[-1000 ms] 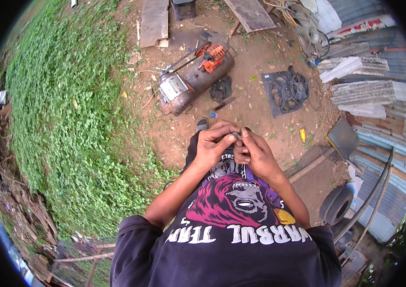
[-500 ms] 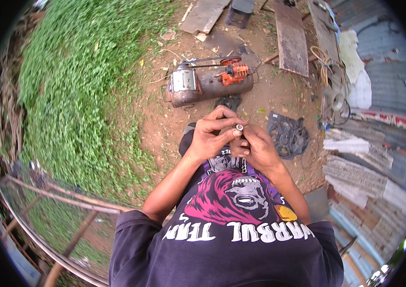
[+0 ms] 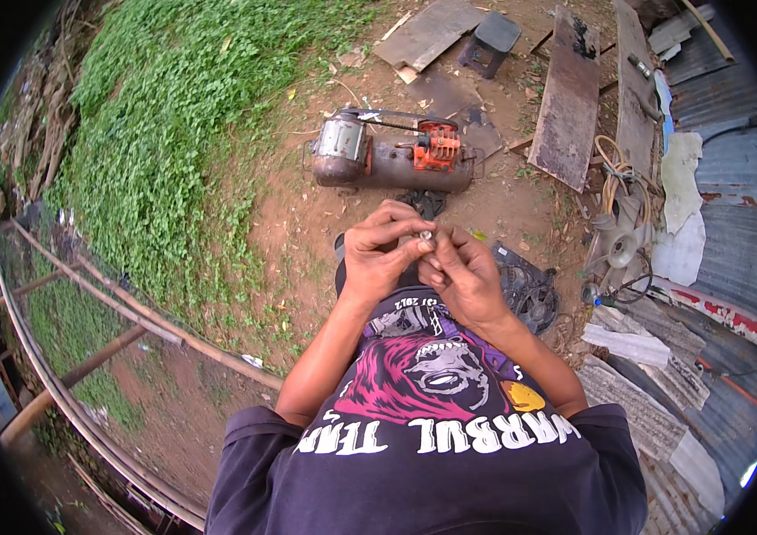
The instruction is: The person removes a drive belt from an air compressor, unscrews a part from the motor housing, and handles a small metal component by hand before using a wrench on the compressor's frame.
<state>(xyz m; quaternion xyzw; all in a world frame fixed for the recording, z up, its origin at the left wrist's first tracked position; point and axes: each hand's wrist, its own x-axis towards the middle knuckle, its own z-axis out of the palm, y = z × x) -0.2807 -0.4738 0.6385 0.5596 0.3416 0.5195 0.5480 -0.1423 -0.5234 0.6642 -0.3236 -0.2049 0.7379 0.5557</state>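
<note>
Both hands meet in front of my body, around a small, round, silvery metal piece [image 3: 427, 236]. My left hand [image 3: 379, 251] pinches it between thumb and fingertips. From the other side my right hand [image 3: 469, 278] closes on it, with its fingers curled and the thumb bent. Only the bright end of the piece shows; the rest is hidden by my fingers, and its exact kind is too small to make out. Beyond my hands an air compressor lies on the ground, with a rusty brown tank [image 3: 393, 169], a silver motor [image 3: 342, 143] and an orange pump head [image 3: 436, 147] joined by a belt.
A black plastic fan-like part [image 3: 528, 294] lies right of my hands. A dark stool [image 3: 491, 43] and flat boards [image 3: 565, 98] stand farther off. Hose coils, a metal fan [image 3: 619, 248] and corrugated sheets [image 3: 735, 232] line the right; green plants [image 3: 164, 152] and a bamboo rail [image 3: 209, 348] are left.
The view has shifted, showing more of the right side and the bamboo rail. My hands still hold the metal piece, its visible end now more covered by fingers.
</note>
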